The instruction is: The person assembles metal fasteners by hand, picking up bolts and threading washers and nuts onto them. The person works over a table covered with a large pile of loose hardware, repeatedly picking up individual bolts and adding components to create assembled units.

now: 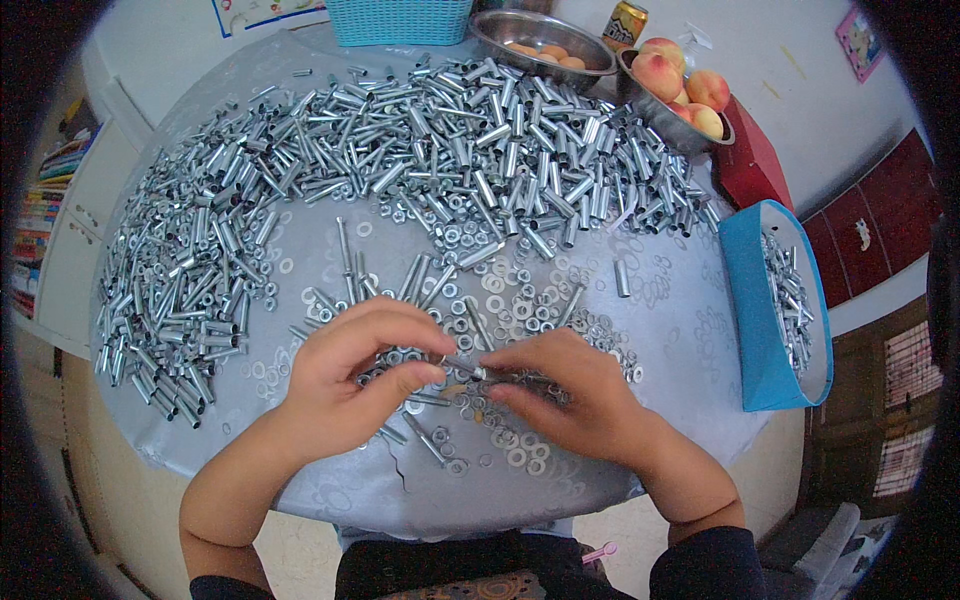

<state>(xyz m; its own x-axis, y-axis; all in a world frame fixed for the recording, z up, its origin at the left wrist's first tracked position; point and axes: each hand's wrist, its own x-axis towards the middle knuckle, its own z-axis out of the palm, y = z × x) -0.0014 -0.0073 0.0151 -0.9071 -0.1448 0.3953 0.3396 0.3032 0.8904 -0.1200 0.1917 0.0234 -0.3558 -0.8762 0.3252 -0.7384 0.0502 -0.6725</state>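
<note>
Two hands, left hand (pixel 345 375) and right hand (pixel 565 390), pinch one small metal bolt (pixel 468 368) between closed fingertips, below countless metal sleeves (pixel 440 140).

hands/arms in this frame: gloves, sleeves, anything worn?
No gloves: the left hand and right hand are bare, with no rings, watch or bands visible. The forearms are bare too. Dark sleeves sit pushed up near the elbows at the lower edge of the head view. No markings show on them.
</note>
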